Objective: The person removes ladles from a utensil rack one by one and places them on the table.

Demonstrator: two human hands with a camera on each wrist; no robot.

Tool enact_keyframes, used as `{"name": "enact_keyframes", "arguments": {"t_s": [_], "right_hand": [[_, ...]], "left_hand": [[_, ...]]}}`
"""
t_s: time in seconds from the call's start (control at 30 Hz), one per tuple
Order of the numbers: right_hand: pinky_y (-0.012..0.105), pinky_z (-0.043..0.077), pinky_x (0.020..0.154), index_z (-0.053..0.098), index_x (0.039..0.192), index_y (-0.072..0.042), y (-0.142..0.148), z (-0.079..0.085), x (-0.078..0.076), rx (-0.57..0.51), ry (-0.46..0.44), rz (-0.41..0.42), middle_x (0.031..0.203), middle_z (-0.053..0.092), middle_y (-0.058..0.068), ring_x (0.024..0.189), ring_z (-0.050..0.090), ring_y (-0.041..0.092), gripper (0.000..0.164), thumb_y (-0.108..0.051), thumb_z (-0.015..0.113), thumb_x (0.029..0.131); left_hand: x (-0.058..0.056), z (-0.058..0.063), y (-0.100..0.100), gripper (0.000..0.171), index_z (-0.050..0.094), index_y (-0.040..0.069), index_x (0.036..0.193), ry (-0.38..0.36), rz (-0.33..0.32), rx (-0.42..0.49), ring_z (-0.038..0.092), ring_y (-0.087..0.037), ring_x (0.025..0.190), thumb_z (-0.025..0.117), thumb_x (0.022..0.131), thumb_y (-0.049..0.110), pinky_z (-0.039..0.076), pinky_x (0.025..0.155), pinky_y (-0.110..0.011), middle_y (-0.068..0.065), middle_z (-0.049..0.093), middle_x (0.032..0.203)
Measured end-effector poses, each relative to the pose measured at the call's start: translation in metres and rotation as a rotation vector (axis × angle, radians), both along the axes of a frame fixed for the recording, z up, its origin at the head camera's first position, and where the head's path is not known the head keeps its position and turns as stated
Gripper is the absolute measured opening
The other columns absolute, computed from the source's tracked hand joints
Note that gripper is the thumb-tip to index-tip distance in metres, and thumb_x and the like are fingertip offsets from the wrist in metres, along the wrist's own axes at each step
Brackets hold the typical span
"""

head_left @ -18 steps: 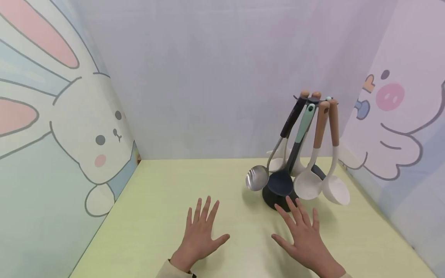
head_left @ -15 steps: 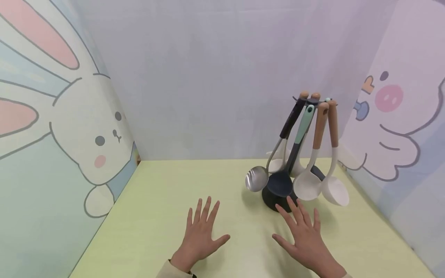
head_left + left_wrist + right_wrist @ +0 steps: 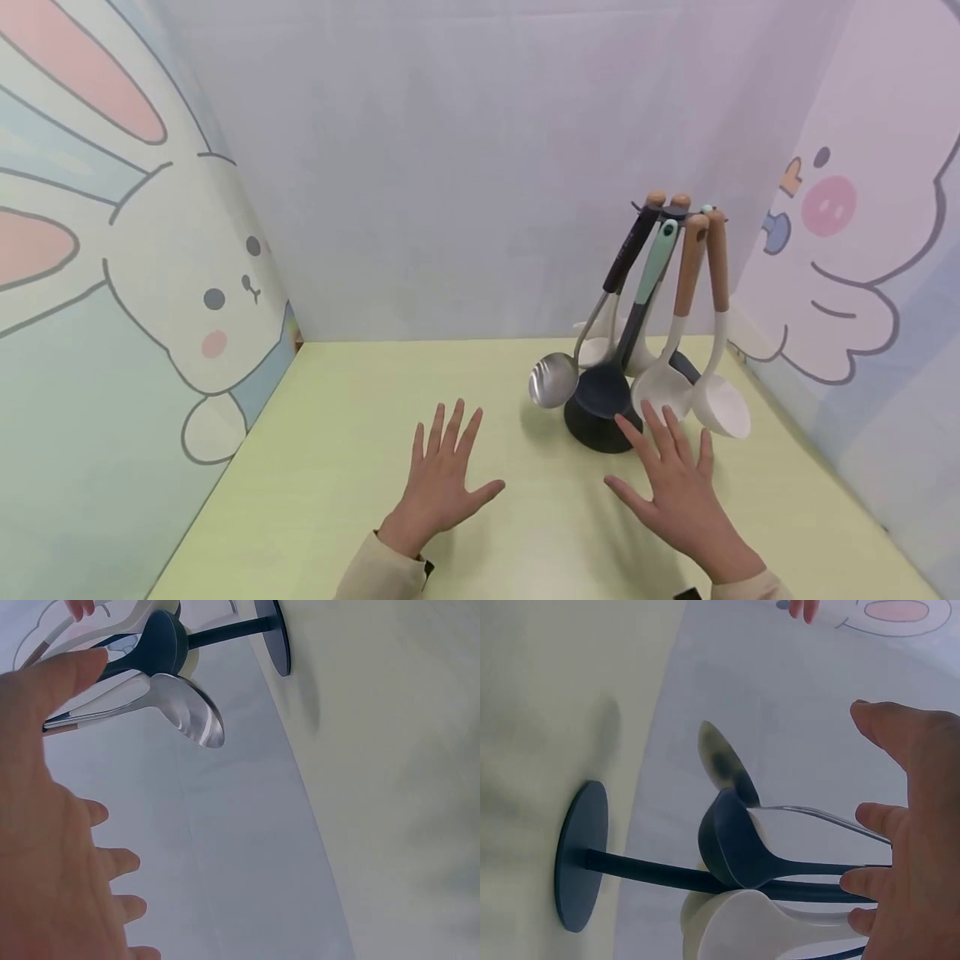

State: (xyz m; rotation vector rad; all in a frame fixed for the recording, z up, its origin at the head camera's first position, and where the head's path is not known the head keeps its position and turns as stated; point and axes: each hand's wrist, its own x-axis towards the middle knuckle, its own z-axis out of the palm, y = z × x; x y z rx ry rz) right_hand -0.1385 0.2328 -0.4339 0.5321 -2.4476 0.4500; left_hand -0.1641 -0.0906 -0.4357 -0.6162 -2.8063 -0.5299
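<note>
My left hand (image 3: pixel 442 487) hovers over the table with fingers straight and spread, holding nothing. To the right, my right hand (image 3: pixel 681 497) is spread as well, its fingertips overlapping the lower part of a white ladle (image 3: pixel 658 390) in the head view. Both palms face down toward the table. A black utensil stand (image 3: pixel 592 435) stands just beyond the right hand. On it hang a steel slotted spoon (image 3: pixel 553 381), a dark ladle (image 3: pixel 600 387) with a mint handle, and another white ladle (image 3: pixel 722 407) with a brown handle. More utensils at the back are partly hidden.
The pale yellow-green table (image 3: pixel 360 400) reaches back to a plain greyish wall (image 3: pixel 420 183). A side wall with a rabbit picture (image 3: pixel 172 275) rises at left, and one with a pink-cheeked cartoon animal (image 3: pixel 862 275) at right.
Both hands have moved a little forward and to the right, still spread. More of the sleeves shows. The head view has tilted slightly; the utensils and stand have kept their places.
</note>
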Motion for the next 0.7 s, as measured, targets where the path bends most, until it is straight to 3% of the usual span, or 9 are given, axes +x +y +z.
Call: {"name": "enact_keyframes", "arguments": {"t_s": [0.1, 0.37, 0.6, 0.7], "right_hand": [[0.080, 0.003, 0.102, 0.041, 0.149, -0.021, 0.004, 0.011, -0.003, -0.004, 0.018, -0.004, 0.156, 0.029, 0.020, 0.144, 0.018, 0.044, 0.076, -0.074, 0.037, 0.095], [0.077, 0.005, 0.106, 0.042, 0.145, -0.011, 0.023, 0.057, -0.024, -0.033, 0.116, -0.018, 0.152, 0.032, 0.026, 0.142, 0.021, 0.048, 0.082, -0.075, 0.033, 0.094], [0.070, 0.027, 0.103, 0.049, 0.135, 0.007, 0.033, 0.097, -0.049, -0.052, 0.412, 0.040, 0.136, 0.048, 0.034, 0.126, 0.040, 0.057, 0.074, -0.058, 0.042, 0.101], [0.063, 0.031, 0.107, 0.051, 0.133, 0.009, 0.033, 0.114, -0.058, -0.100, 0.484, 0.070, 0.131, 0.051, 0.034, 0.122, 0.044, 0.055, 0.071, -0.053, 0.047, 0.100]], "left_hand": [[-0.003, 0.006, 0.003, 0.093, 0.023, 0.013, 0.159, -0.003, -0.008, -0.002, 0.010, -0.042, 0.149, 0.064, 0.088, 0.059, 0.011, 0.114, -0.066, -0.016, 0.016, 0.164], [-0.017, 0.023, 0.014, 0.095, 0.020, 0.013, 0.160, -0.012, -0.068, 0.058, 0.008, -0.040, 0.150, 0.064, 0.089, 0.058, 0.012, 0.114, -0.065, -0.015, 0.016, 0.164], [-0.034, 0.039, 0.027, 0.089, 0.024, 0.008, 0.158, 0.031, -0.136, 0.152, 0.018, -0.041, 0.147, 0.066, 0.091, 0.049, 0.023, 0.113, -0.061, -0.017, 0.027, 0.160], [-0.040, 0.042, 0.033, 0.080, 0.033, 0.005, 0.153, 0.076, -0.179, 0.195, 0.030, -0.041, 0.143, 0.068, 0.091, 0.041, 0.032, 0.109, -0.060, -0.018, 0.038, 0.153]]}}
